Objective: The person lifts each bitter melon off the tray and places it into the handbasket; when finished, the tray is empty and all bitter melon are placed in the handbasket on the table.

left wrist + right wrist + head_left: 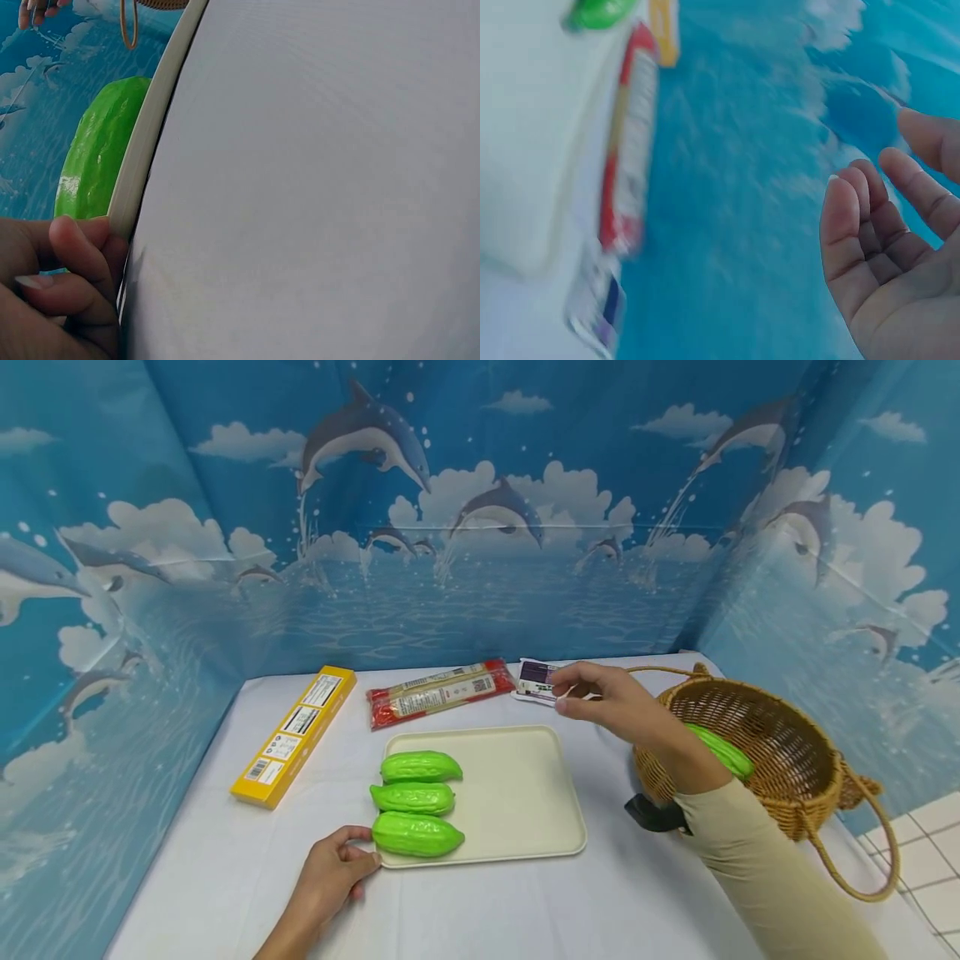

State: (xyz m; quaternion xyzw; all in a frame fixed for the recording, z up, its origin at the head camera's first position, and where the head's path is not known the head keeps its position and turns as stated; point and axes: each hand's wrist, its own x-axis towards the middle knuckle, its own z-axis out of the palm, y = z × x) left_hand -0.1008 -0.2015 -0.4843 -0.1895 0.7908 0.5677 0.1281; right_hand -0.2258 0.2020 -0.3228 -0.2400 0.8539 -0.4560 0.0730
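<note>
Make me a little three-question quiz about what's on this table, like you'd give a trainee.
1. How many green gourds lie on the cream tray?
2. True or false: the right hand is holding the red packet.
3. Which of these does the left hand touch? A) the yellow box B) the near left corner of the tray C) the wicker basket

Key
1. Three, in a row at the tray's left end. A fourth lies in the basket.
2. False. The hand is open and empty in the air, near the small purple and white packet.
3. B.
</note>
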